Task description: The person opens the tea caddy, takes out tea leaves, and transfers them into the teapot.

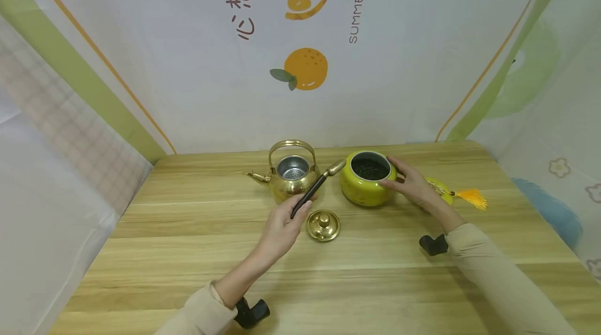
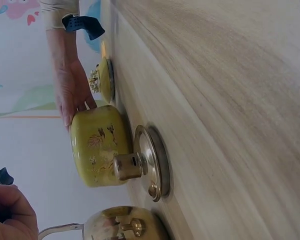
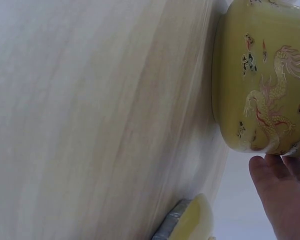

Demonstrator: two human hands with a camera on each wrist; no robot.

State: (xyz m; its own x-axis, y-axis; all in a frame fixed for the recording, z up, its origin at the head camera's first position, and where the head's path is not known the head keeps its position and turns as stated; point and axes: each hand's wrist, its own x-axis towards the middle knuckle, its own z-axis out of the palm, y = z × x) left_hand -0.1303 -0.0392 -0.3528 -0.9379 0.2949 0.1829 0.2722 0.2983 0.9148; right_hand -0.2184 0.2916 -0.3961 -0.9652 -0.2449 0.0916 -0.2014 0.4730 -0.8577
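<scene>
The left hand (image 1: 281,228) is gripping a slim scoop with a black handle and a gold-coloured metal head (image 1: 317,187), fingers curling round the handle and the head pointing toward the left rim of a squat, round, glossy yellow jar (image 1: 368,194); whether the scoop is touching that rim cannot be told. The right hand (image 1: 413,181) is holding the jar at its right side, thumb lying near the front of the rim and fingers reaching round behind. The jar is sitting on the table with its mouth facing up, showing dark loose contents (image 1: 371,169) inside; the right wrist view is showing a raised dragon on its wall. Just left of the jar, a shiny gold-coloured metal kettle with an arched handle (image 1: 284,188) is standing lidless, its spout pointing left and a silver perforated strainer (image 1: 293,170) sitting in its mouth. In front of both vessels, a round gold-coloured lid (image 1: 323,224) is lying knob up. Right of the jar, partly behind the right hand, a yellow lid (image 1: 439,189) is lying with an orange-yellow tassel (image 1: 471,199) beside it. All are resting on a light wood-grain table (image 1: 385,283), with a white fruit-printed cloth (image 1: 399,90) hanging behind.
</scene>
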